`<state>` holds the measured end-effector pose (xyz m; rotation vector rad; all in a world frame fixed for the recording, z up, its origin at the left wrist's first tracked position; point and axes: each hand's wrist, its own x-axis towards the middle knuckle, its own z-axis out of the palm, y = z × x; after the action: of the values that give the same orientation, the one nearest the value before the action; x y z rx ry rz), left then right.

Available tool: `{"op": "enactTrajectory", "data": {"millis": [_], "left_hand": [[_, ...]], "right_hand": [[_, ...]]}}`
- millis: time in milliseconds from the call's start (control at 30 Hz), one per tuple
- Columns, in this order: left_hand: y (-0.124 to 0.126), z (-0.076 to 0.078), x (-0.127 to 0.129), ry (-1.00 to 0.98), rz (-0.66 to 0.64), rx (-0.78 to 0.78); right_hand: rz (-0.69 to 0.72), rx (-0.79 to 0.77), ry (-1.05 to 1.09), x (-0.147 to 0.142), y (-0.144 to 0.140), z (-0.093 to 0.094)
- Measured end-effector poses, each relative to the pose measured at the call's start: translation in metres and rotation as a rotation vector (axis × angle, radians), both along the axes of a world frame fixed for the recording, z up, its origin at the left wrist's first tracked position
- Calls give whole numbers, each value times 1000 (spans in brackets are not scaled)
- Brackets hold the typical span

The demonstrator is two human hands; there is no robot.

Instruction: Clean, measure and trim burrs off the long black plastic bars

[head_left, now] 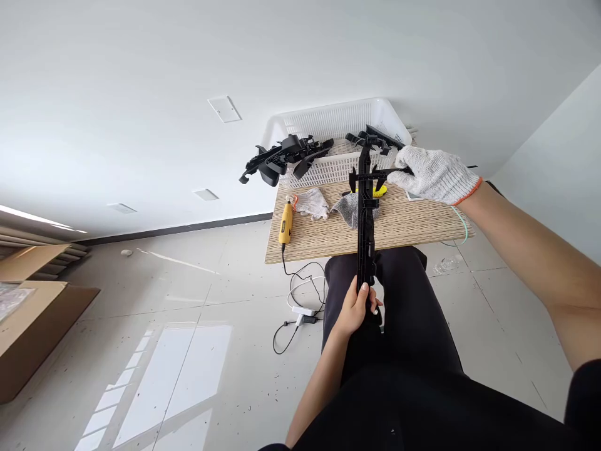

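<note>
My bare left hand point(355, 307) is closed round the lower end of a long black plastic part point(365, 235), which stands lengthwise over my lap and the table edge. In a white knit glove, my right hand point(429, 172) grips a black caliper point(385, 174). The caliper's jaws straddle the upper portion of the plastic part; whether both jaws touch it I cannot tell. Behind the part lie a grey glove point(348, 208) and a yellow-handled tool point(379, 191), both partly hidden.
A white plastic basket point(323, 168) at the back of the table point(413, 225) holds several black plastic parts point(286, 153). A yellow rotary tool point(286, 224) and a white glove point(312, 203) lie left. Cables and a power strip point(303, 311) are on the floor; a cardboard box point(42, 326) stands far left.
</note>
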<state>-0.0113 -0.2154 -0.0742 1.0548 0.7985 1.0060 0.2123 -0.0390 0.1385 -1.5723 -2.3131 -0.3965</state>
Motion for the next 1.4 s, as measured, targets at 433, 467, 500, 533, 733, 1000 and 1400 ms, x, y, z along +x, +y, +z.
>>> {"op": "enactTrajectory", "data": {"millis": [433, 467, 500, 533, 733, 1000, 1400], "left_hand": [[1, -2, 0, -3, 4, -16], [1, -2, 0, -7, 4, -14], [1, -2, 0, -10, 4, -12], [1, -2, 0, -12, 4, -12], [1, -1, -1, -16, -2, -22], [1, -2, -1, -20, -14, -3], [-1, -2, -13, -78, -129, -15]], "right_hand": [[46, -121, -26, 7, -6, -6], [39, -129, -29, 6, -6, -6], [29, -138, -37, 5, -6, -6], [14, -143, -51, 4, -6, -6], [-75, -156, -205, 0, -2, -6], [-100, -164, -288, 2, -2, -6], [-88, -153, -258, -3, -4, -8]]}}
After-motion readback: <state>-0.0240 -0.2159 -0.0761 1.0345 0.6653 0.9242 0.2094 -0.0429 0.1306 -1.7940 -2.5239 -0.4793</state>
